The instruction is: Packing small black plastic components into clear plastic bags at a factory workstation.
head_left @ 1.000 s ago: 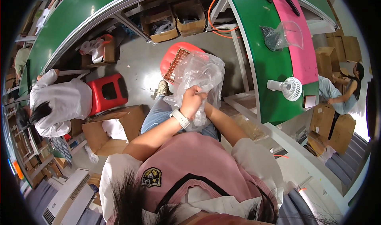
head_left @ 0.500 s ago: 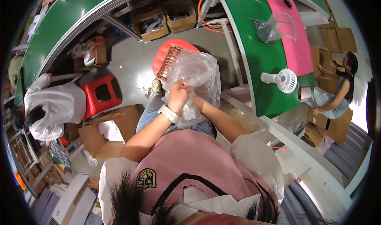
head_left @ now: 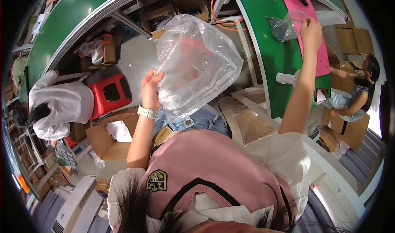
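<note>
My left hand (head_left: pixel 151 87), with a white watch on its wrist, grips the lower left edge of a large clear plastic bag (head_left: pixel 197 64). The bag hangs puffed out in front of my lap, and a red shape shows faintly through it. Stretched out to the right, my right hand (head_left: pixel 311 32) closes its fingers on the upper edge of a smaller clear plastic bag (head_left: pixel 293 24). That smaller bag lies over the green table and the pink mat (head_left: pixel 314 50), with dark contents (head_left: pixel 279 30) gathered at its left end; I cannot make out what they are.
On the green table (head_left: pixel 273 89) a white handheld fan (head_left: pixel 284 78) lies partly behind my right forearm. A red stool (head_left: pixel 109 94) and an open cardboard box (head_left: pixel 109 140) stand at left. One person (head_left: pixel 61 99) sits at far left, another (head_left: pixel 356 89) at right.
My hands have come apart. The left has raised and spread the large bag, while the right has reached over the table and taken hold of the smaller bag.
</note>
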Demonstrator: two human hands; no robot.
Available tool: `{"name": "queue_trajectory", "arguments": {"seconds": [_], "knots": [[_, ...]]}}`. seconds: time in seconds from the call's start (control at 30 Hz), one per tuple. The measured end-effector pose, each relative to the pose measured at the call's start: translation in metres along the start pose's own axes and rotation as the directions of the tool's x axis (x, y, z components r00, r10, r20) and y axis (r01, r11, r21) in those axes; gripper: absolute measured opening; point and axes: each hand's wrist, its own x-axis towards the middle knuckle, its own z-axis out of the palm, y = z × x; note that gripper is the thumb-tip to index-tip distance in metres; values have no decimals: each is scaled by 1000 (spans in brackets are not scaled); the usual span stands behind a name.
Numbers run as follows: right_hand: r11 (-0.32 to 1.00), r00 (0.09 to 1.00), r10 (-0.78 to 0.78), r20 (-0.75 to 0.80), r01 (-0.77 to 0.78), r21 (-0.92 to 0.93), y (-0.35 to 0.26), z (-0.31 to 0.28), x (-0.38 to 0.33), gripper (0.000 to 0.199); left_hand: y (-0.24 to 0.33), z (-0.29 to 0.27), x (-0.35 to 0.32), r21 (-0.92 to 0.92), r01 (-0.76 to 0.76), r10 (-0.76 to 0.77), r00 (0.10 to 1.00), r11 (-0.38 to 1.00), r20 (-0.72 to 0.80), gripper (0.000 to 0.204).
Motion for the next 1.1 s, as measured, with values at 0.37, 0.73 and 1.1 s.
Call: {"name": "queue_trajectory", "arguments": {"seconds": [0.37,0.73,1.1], "knots": [[256,775,63,629,-622,740,-101,-16,-155,19,11,-17,-15,-11,-52,52,999,999,-14,2],[155,442,-643,626,-725,672,-185,-34,-330,57,-24,13,-5,387,509,-604,776,769,182,29],[583,594,659,461,-791,187,-107,-127,-556,33,-36,13,9,780,-144,-516,675,610,528,28]]}}
